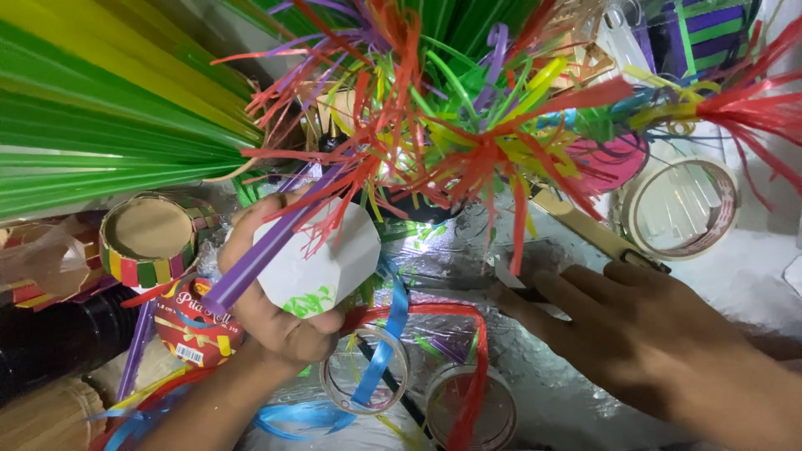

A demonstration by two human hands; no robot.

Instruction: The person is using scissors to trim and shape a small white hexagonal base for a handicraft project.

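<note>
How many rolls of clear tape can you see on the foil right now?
3: one large roll at upper right beyond the right hand, and two smaller rolls at the bottom, one under the blue ribbon, one under the red ribbon. Others may be hidden beneath the strips.

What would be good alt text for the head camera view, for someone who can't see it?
Left hand holds a white faceted cup with a purple straw across it, under a bouquet of frayed red, green and yellow straws. Right hand reaches onto crinkled silver foil, near tape rolls.
</note>
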